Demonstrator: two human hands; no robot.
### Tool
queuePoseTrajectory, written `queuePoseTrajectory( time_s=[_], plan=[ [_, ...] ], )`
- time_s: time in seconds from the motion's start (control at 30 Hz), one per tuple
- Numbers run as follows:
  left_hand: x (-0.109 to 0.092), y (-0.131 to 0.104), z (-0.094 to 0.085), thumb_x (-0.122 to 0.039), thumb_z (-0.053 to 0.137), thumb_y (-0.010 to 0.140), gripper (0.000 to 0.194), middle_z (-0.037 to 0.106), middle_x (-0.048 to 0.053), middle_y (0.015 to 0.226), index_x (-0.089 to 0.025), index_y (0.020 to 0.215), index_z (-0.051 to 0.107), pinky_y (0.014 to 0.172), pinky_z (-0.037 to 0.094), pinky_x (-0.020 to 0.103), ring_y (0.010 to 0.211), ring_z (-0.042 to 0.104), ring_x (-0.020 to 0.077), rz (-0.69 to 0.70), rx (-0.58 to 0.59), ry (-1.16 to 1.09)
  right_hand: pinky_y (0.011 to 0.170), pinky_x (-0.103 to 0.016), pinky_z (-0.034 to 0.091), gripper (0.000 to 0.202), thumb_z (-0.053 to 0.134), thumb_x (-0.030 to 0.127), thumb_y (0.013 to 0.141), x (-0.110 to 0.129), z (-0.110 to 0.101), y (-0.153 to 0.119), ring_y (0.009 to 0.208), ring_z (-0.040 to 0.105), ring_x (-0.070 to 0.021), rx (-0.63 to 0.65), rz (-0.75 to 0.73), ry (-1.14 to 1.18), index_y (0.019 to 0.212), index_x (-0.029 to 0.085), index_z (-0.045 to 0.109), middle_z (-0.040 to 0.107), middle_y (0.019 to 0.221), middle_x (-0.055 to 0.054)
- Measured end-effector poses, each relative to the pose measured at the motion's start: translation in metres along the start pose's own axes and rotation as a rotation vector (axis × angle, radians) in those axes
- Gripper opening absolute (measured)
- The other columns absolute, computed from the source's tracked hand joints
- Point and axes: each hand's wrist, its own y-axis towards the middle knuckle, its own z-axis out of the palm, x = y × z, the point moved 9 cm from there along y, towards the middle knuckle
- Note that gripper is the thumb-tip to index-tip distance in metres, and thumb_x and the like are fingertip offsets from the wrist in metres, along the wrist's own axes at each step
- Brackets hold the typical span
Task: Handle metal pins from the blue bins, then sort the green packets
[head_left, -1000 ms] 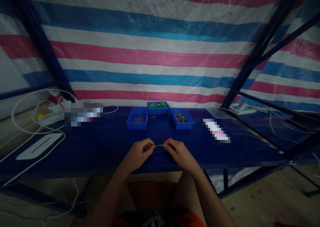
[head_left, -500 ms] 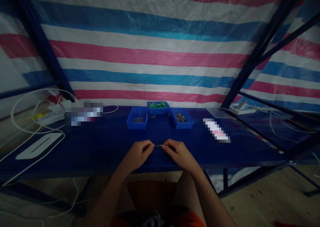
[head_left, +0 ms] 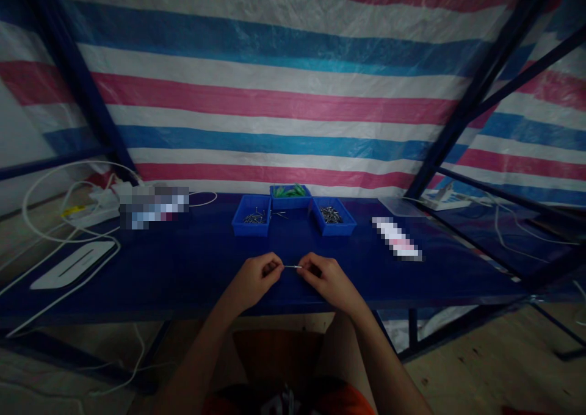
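Note:
Between my hands is a thin metal rod (head_left: 292, 267), lying crosswise just above the front part of the blue table; it is too small to tell what kind. My left hand (head_left: 263, 276) is closed in a pinch on its left end. On the other end, the thumb and fingertips of my right hand (head_left: 323, 274) are pinched together. Beyond my hands stand blue trays: the left tray (head_left: 244, 228) holds thin metal pieces, the right tray (head_left: 339, 228) holds small metal parts, and the back tray (head_left: 293, 202) holds green pieces.
A few loose metal pieces (head_left: 279, 213) lie between the trays. White cables and a flat white device (head_left: 73, 265) occupy the table's left side. Blurred-out items lie left and right. Blue metal posts (head_left: 68, 79) and a striped plastic sheet (head_left: 274, 110) enclose the table (head_left: 183, 268).
Both hands keep their pinch in nearly the same place. A bright part of the rod now shows beside my right fingertips. The trays have not moved.

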Motion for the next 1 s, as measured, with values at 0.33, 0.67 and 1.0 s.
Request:
queuePoseTrajectory(
  time_s=[0.33,0.67,1.0],
  plan=[
    [0.0007,0.0005,-0.0023,-0.024,0.052,0.078,0.011,0.049,-0.004,0.063,-0.017,0.073,0.058,0.054,0.034,0.020,0.055,0.044,0.0088,0.038,-0.030,0.057,0.057,-0.020,0.037,0.007,0.053,0.023,0.083,-0.0014,0.0023,0.0006,0.060,0.052,-0.0098,0.009,0.008,0.052,0.077,0.019,0.054,0.057,0.067,0.003],
    [0.0040,0.0018,-0.0012,-0.023,0.052,0.076,0.009,0.049,-0.004,0.060,-0.017,0.074,0.058,0.052,0.034,0.020,0.054,0.043,0.0090,0.006,-0.028,0.047,0.056,-0.020,0.037,0.010,0.051,0.026,0.085,-0.0006,-0.0001,0.0001,0.059,0.051,-0.0100,0.007,0.012,0.032,0.079,0.018,0.055,0.056,0.066,0.003],
    [0.0006,0.0011,-0.0017,-0.029,0.049,0.080,0.017,0.056,-0.002,0.064,-0.017,0.079,0.062,0.054,0.035,0.021,0.055,0.046,0.0099,0.025,-0.031,0.072,0.059,-0.021,0.038,0.013,0.049,0.028,0.086,0.0037,-0.0053,-0.0012,0.060,0.052,-0.0109,-0.049,-0.018,0.045,0.082,0.019,0.056,0.058,0.067,0.002]
  ],
)
